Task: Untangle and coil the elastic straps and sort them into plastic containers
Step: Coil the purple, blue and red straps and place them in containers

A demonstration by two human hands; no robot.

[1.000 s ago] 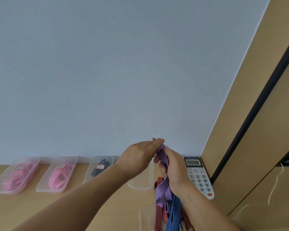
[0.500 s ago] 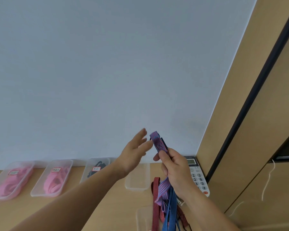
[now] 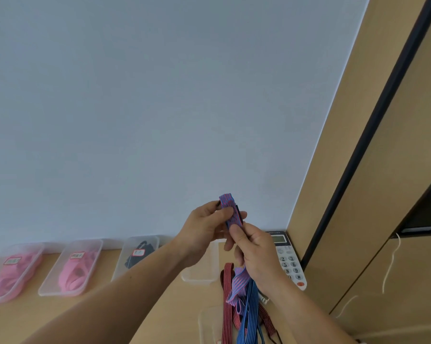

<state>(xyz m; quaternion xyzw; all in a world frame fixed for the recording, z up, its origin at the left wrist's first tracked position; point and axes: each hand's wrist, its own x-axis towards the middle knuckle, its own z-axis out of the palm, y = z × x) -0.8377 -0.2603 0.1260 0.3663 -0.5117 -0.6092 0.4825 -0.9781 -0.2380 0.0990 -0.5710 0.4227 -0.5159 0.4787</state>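
The left hand (image 3: 204, 227) and right hand (image 3: 254, 254) both pinch a flat, stripy purple strap (image 3: 227, 202). Its loose tail hangs toward 6 o'clock.

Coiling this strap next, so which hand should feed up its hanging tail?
Probably the right hand: it pinches the purple strap above the tail, while the left hand holds the coil.
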